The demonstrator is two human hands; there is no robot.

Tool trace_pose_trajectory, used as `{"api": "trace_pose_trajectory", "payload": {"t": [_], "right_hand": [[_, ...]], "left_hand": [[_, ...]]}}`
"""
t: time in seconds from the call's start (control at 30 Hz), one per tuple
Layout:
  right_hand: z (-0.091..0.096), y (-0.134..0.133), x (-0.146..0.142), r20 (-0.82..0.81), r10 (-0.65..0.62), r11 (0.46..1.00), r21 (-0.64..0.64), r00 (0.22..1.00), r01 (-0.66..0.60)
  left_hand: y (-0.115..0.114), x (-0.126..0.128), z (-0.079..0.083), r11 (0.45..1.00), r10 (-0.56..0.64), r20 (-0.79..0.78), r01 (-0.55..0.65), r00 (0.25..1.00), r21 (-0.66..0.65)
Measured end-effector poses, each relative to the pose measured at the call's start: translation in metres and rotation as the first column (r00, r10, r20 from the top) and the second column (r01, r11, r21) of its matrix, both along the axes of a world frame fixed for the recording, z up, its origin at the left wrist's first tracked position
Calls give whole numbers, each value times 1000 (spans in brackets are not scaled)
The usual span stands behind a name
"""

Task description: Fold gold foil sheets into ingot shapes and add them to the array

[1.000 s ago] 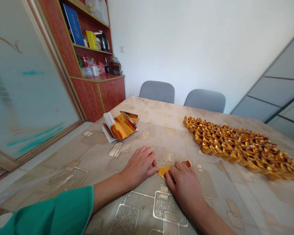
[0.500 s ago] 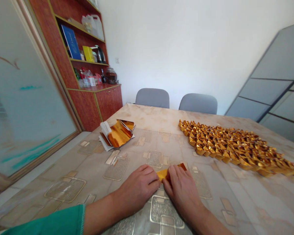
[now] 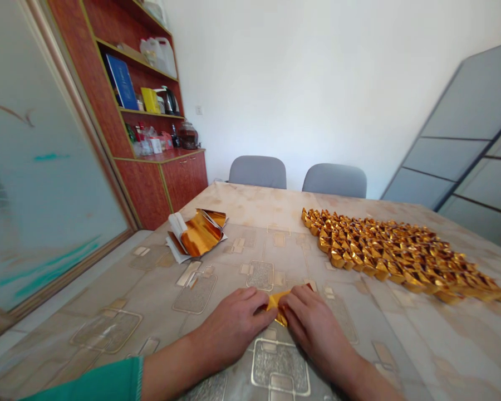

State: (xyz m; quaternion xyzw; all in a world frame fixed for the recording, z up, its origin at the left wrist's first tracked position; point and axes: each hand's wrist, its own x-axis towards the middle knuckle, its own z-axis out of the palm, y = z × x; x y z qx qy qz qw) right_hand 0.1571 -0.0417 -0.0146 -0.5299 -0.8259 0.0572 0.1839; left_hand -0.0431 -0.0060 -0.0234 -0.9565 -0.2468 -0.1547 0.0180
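A small sheet of gold foil paper [image 3: 278, 305] lies on the table near its front edge, partly folded. My left hand [image 3: 234, 326] pinches its left end with curled fingers. My right hand [image 3: 313, 326] covers and grips its right end, fingers bent over the paper. Most of the sheet is hidden under my fingers.
Several folded gold paper ingots [image 3: 394, 253] lie in rows across the right of the patterned table [image 3: 150, 289]. A stack of gold sheets with white backing [image 3: 196, 234] sits at the left. Two grey chairs [image 3: 257, 171] stand at the far side. A red cabinet [image 3: 167, 175] is at the left.
Both hands have drawn closer together over the gold paper, and its near edge is now lifted and folded between my fingers. The view has shifted slightly.
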Motion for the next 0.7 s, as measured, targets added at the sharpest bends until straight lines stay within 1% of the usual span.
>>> {"api": "trace_pose_trajectory", "payload": {"t": [0.07,0.13,0.3,0.4,0.53,0.7], "right_hand": [[3,2,0,14,50,999,-2,999,-50],[4,4,-1,52,70,997,5,996,-71],[-1,7,-4,144,12,999,38,990,-17],[-3,7,-4,151,2,999,42,989,-9],[2,7,0,59,40,999,-7,997,-39],[14,11,11,-150,81,986,-131,985,-101]], "left_hand": [[-2,-1,2,1000,-16,-3,16,1000,-5],[-6,-1,4,1000,-18,-18,18,1000,-15],[-16,-6,6,995,15,-10,-16,1000,-99],[-19,-11,9,989,6,11,-4,1000,-147],[-14,-14,14,981,-10,21,14,1000,-192],[5,-7,19,965,32,1,-31,999,-259]]}}
